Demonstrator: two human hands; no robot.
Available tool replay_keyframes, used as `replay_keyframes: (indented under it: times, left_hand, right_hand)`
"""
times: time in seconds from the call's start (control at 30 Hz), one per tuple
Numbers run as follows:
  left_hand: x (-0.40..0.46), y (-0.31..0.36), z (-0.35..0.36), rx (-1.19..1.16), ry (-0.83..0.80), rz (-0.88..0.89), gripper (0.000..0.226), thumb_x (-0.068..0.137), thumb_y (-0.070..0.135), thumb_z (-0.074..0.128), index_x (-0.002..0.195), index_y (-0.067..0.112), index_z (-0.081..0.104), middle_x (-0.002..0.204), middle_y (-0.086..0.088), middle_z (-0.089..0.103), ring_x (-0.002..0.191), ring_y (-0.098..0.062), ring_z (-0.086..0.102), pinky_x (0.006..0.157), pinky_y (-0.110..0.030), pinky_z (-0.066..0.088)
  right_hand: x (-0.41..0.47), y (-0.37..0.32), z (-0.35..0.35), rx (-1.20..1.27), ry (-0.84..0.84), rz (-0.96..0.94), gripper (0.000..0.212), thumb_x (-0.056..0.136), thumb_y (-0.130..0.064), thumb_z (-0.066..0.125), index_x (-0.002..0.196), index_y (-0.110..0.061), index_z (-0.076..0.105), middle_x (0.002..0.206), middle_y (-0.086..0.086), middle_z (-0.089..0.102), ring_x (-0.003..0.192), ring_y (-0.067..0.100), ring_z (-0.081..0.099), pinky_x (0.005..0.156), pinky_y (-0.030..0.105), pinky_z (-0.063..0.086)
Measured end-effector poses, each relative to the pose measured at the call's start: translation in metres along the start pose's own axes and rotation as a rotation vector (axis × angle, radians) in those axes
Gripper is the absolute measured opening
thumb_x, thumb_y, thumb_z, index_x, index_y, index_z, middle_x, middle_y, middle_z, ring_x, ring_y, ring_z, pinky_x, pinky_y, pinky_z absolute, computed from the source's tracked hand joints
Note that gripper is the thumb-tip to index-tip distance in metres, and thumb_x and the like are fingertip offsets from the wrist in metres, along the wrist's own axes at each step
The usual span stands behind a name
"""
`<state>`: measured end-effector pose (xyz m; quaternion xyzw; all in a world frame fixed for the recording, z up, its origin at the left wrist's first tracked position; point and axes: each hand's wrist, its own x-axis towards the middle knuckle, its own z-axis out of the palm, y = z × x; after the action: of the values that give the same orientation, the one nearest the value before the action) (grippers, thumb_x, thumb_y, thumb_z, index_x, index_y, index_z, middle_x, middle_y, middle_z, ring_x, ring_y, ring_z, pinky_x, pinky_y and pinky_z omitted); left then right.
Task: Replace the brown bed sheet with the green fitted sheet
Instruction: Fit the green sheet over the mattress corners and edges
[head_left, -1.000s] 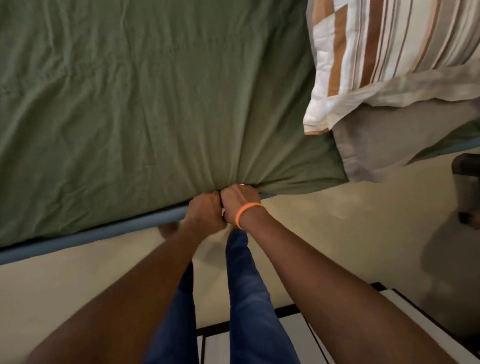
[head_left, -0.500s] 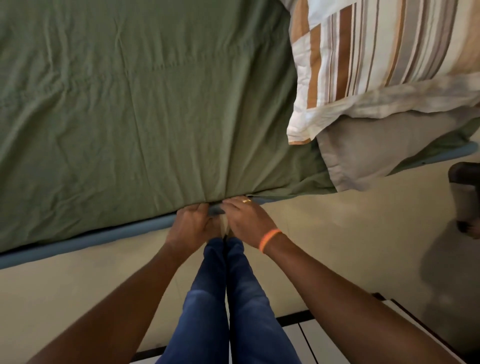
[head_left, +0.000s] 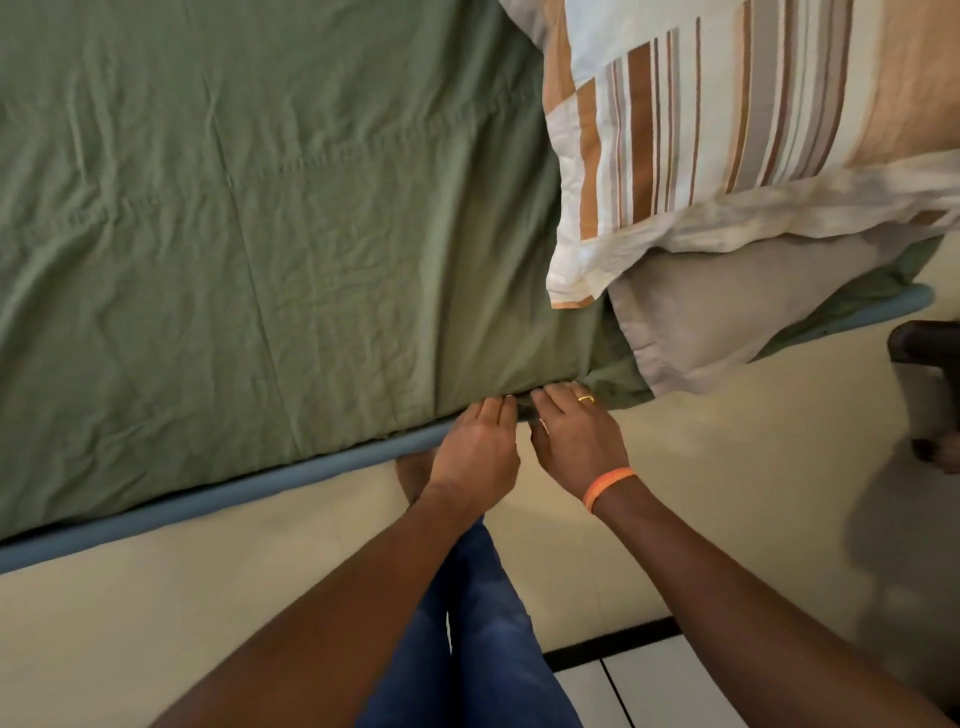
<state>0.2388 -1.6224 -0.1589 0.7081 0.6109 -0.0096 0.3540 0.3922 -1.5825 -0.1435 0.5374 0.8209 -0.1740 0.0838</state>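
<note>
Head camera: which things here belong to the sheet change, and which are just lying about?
Part of the job:
green sheet
blue bed edge
left hand and right hand, fingertips at the sheet's edge

Just lying about:
striped pillow
grey pillow
dark chair

Left hand (head_left: 477, 451) fingertips: tucked out of sight under the green fitted sheet (head_left: 249, 249) edge.
Right hand (head_left: 574, 434) fingertips: same story, buried in the fold.
Sheet hem: hidden along the blue bed rail (head_left: 218, 499).
Striped pillow (head_left: 727, 135): cut off top and right.
Grey pillow (head_left: 727, 312): mostly covered by the striped one.
Dark object (head_left: 930, 384): cropped at the right edge, can't identify.
</note>
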Motion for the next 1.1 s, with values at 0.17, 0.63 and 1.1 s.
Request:
replay_keyframes:
  times: [0.17,0.63,1.1]
  left_hand:
    - [0.042,0.01,-0.003,-0.121,-0.219,-0.13,0.047,0.077,0.026,0.065,0.121,0.01,0.058,0.111,-0.009,0.067,0.103,-0.028,0.065,0.088,-0.034,0.05]
    - [0.046,0.029,-0.011,0.014,-0.255,-0.27,0.035,0.089,0.029,0.059,0.121,0.016,0.056,0.115,-0.01,0.069,0.104,-0.03,0.066,0.088,-0.038,0.051]
    - [0.088,0.161,0.017,0.051,-0.003,-0.127,0.041,0.075,0.017,0.067,0.115,0.007,0.062,0.111,-0.011,0.062,0.102,-0.032,0.057,0.087,-0.043,0.052]
  right_hand:
    - [0.046,-0.002,-0.022,0.031,-0.5,0.116,0.028,0.076,-0.035,0.058,0.094,-0.015,0.068,0.095,0.007,0.068,0.09,0.03,0.063,0.075,0.031,0.047]
    - [-0.001,0.036,-0.027,0.114,-0.145,-0.095,0.039,0.082,-0.008,0.06,0.12,0.001,0.064,0.118,0.018,0.065,0.112,0.035,0.06,0.103,0.045,0.046]
    - [-0.006,0.178,-0.064,0.052,-0.311,0.008,0.039,0.088,-0.039,0.067,0.12,-0.018,0.064,0.112,0.013,0.068,0.102,0.035,0.062,0.083,0.037,0.049]
